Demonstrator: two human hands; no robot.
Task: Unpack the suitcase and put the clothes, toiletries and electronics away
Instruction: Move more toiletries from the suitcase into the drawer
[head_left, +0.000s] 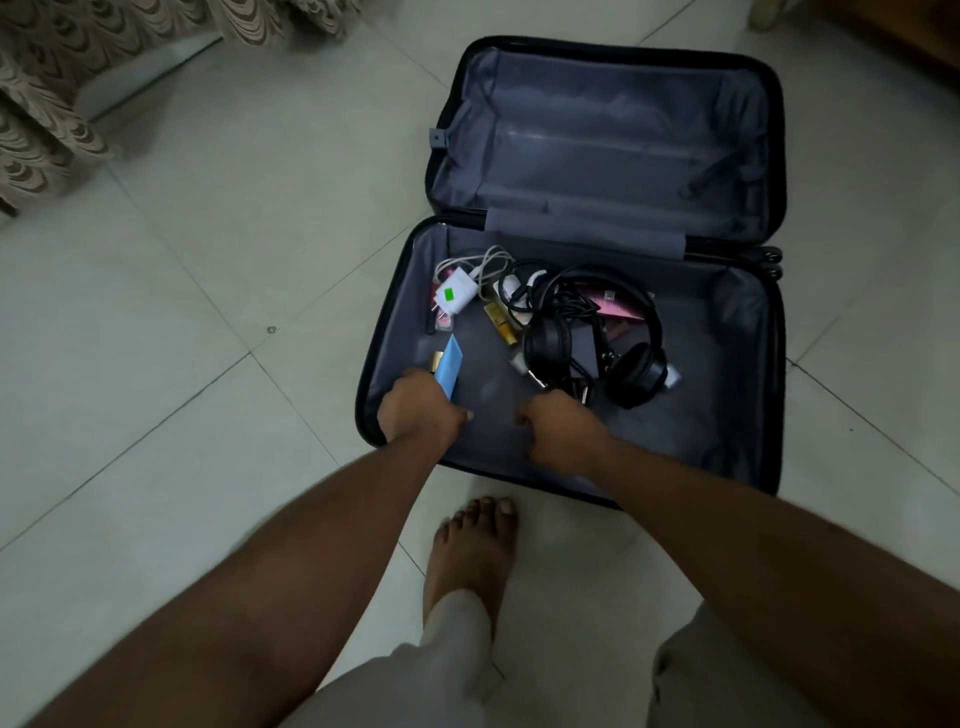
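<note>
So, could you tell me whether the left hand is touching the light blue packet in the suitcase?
Touching. The head view shows the left hand gripping the lower end of the light blue packet, whose upper end sticks out above the knuckles.

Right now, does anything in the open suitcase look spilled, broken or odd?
Nothing looks spilled or broken. The black headphones lie tangled with cables beside the white charger. The left hand grips a blue packet.

Left hand covered the lower end of the blue tube. Right hand hid its own fingertips; grip unreadable. Items under the headphones and black cables were too tangled to identify. Curtain cut off at frame edge.
</note>
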